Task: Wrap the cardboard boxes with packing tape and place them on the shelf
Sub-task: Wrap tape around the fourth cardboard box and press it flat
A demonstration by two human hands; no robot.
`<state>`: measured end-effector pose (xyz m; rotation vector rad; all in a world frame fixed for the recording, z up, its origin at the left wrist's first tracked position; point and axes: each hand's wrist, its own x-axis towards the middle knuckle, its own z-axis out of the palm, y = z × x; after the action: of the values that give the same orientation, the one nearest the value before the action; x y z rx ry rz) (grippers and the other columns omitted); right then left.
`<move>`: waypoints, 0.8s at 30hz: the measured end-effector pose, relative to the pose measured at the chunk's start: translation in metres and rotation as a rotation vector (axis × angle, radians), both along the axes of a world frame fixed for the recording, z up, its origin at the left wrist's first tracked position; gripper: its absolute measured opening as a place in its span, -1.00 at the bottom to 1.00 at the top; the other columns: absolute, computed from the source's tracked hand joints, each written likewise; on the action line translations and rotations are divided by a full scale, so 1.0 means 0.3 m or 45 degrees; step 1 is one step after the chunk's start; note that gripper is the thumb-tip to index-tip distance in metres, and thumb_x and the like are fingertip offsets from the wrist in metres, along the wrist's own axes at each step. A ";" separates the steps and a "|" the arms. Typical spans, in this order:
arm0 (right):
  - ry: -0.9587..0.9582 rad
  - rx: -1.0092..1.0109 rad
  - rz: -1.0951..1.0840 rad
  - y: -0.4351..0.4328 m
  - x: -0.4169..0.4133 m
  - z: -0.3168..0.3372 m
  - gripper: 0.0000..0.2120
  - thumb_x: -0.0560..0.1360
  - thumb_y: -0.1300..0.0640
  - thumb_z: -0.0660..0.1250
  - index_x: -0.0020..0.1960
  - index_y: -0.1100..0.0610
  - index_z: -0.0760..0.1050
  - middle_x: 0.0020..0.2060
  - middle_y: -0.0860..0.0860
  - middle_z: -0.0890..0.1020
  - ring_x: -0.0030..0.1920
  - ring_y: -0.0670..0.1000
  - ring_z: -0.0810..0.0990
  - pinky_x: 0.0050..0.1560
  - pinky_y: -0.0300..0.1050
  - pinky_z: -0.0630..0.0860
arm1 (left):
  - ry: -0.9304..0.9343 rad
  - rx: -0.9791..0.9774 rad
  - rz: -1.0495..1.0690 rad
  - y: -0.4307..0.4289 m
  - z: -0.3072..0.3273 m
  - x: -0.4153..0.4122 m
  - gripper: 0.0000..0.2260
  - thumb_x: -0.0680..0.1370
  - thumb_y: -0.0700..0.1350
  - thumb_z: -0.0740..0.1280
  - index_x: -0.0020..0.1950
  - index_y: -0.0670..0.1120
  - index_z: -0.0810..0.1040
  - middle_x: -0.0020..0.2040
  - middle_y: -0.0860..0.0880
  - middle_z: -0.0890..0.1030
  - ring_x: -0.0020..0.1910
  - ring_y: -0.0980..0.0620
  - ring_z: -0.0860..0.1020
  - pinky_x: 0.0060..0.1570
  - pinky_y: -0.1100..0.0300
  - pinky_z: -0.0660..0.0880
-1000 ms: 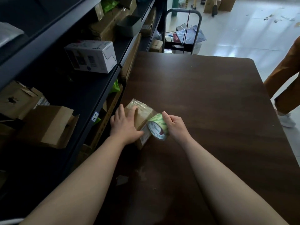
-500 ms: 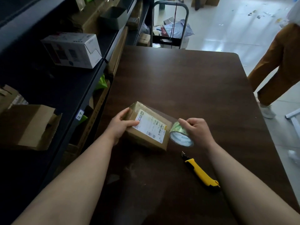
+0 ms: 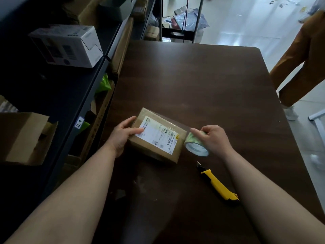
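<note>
A small brown cardboard box (image 3: 151, 148) with a white shipping label on top lies flat on the dark wooden table (image 3: 202, 85). My left hand (image 3: 123, 134) grips its left end, thumb on the label. My right hand (image 3: 212, 140) holds a roll of clear packing tape (image 3: 195, 147) with a green core, right beside the box's right end. A strip of tape stretches from the roll over the box's far top edge. The dark metal shelf (image 3: 66, 95) stands along the table's left side.
A yellow utility knife (image 3: 218, 184) lies on the table near my right forearm. The shelf holds a white carton (image 3: 66, 44) and an open brown carton (image 3: 24, 136). A hand trolley (image 3: 182, 20) stands beyond the table. A person in brown trousers (image 3: 299, 59) stands at the right.
The box has gone from standing on edge to lying flat, label up. My right hand has drawn the tape roll off to the box's right. The knife came into view.
</note>
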<state>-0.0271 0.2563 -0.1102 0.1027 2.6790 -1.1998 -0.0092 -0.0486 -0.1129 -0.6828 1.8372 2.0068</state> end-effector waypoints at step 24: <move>-0.106 0.302 0.057 -0.076 -0.033 -0.138 -0.50 0.46 -0.34 0.26 -0.37 0.06 0.48 -0.40 -0.06 0.57 -0.25 0.01 0.56 -0.32 -0.10 0.39 | -0.070 0.168 0.021 -0.095 -0.139 0.007 -0.33 0.29 -0.12 0.52 0.38 0.07 0.46 0.17 -0.12 0.64 0.12 -0.15 0.62 0.11 -0.04 0.54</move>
<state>-0.0371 0.2335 -0.1515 0.1247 2.7231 -0.8414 -0.0073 -0.0770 -0.1547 -0.7092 1.6570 2.0763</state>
